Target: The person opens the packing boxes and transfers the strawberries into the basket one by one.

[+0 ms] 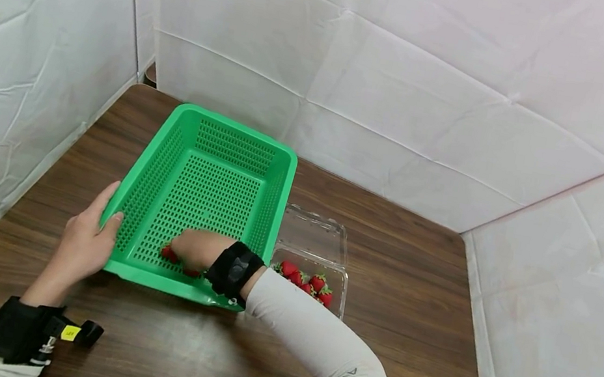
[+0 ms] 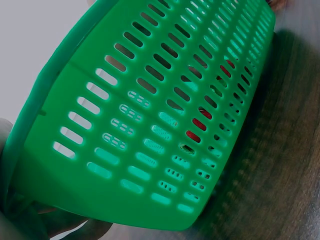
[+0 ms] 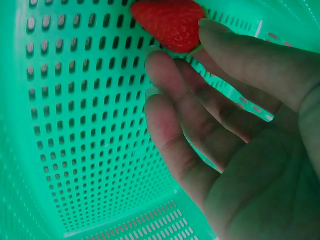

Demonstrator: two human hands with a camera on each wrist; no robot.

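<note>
A green slotted basket (image 1: 239,132) sits on a dark wooden table (image 1: 411,285). My left hand (image 1: 86,240) grips its near-left corner, fingers curled over the rim. My right hand (image 1: 194,249) reaches inside, low over the basket's near floor. In the right wrist view its thumb and first fingertip pinch the end of a red strawberry (image 3: 170,22) against the basket floor (image 3: 75,125). That strawberry (image 1: 169,253) shows just left of the hand in the head view. Through the slots of the basket wall (image 2: 150,125), the left wrist view shows red fruit (image 2: 199,124).
A clear plastic clamshell (image 1: 318,234) lies open right of the basket, with several strawberries (image 1: 311,281) in its near half. White panels wall the table at the back and on both sides. My right forearm crosses the basket's front rim.
</note>
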